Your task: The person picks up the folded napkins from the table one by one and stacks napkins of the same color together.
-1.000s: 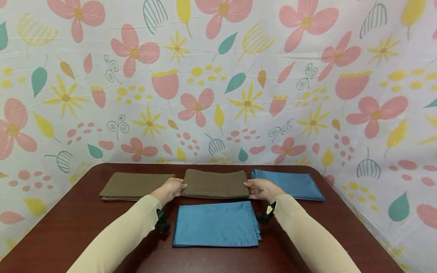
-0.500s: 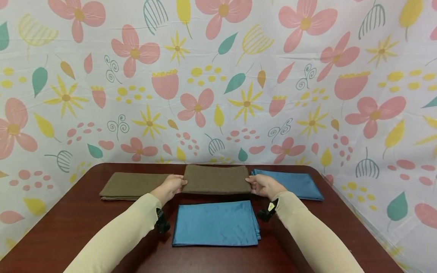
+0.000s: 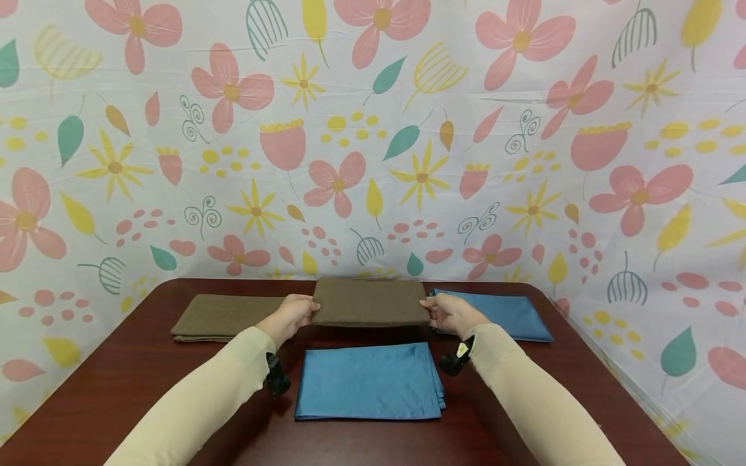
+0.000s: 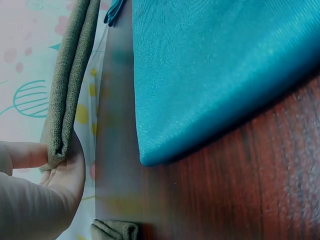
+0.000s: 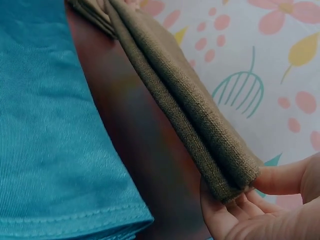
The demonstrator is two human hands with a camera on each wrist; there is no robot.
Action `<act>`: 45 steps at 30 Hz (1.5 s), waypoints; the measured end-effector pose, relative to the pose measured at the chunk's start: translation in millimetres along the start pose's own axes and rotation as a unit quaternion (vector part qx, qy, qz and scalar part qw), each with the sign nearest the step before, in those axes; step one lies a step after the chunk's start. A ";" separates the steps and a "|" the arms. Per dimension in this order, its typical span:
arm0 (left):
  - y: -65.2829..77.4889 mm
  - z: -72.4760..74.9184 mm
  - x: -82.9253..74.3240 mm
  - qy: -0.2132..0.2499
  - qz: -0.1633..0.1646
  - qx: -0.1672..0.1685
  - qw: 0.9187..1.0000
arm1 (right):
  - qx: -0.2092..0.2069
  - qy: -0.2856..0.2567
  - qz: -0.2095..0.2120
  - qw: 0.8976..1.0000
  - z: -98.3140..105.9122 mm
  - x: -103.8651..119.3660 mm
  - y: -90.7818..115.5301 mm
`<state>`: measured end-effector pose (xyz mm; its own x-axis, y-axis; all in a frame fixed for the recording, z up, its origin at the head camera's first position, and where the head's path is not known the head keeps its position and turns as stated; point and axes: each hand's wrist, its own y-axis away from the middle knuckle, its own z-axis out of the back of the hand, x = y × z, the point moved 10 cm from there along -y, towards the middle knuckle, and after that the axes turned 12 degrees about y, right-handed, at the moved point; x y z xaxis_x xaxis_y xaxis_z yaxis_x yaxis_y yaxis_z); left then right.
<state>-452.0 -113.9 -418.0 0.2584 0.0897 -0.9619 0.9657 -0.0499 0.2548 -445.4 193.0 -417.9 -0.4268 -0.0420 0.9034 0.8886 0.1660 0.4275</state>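
Note:
A folded brown cloth (image 3: 370, 303) is held off the table at the back middle, a shadow beneath its front edge. At its left end my left hand (image 3: 291, 317) pinches it, thumb on top and fingers underneath, as the left wrist view shows on the cloth's folded corner (image 4: 67, 100). My right hand (image 3: 453, 312) grips the opposite end the same way; in the right wrist view the thumb and fingers of that hand (image 5: 270, 200) close on the layered edge. Just in front, a folded blue cloth (image 3: 370, 382) lies flat on the table.
Another folded brown cloth (image 3: 233, 316) lies at the back left, beside my left hand. A second folded blue cloth (image 3: 501, 316) lies at the back right, partly behind my right hand. The dark red table (image 3: 140, 388) ends at a flower-patterned curtain (image 3: 373, 162).
Both hands have raised the brown cloth slightly off the table, its front edge moving up and away from the blue cloth. The other cloths have stayed in place.

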 end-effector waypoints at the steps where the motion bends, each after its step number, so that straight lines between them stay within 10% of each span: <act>1: 0.2 0.7 -0.4 0.002 -0.001 -0.002 1.000 | 0.000 -0.001 -0.001 1.000 -0.9 0.6 0.4; 45: 17.6 24.7 -36.3 0.017 -0.041 -0.028 0.999 | 0.019 -0.032 -0.008 0.999 -30.4 30.3 5.4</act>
<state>-445.0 -142.7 -381.1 0.1790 0.1251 -0.9759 0.9832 0.0140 0.1822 -448.4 162.7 -387.2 -0.4510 0.0179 0.8923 0.8756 0.2027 0.4385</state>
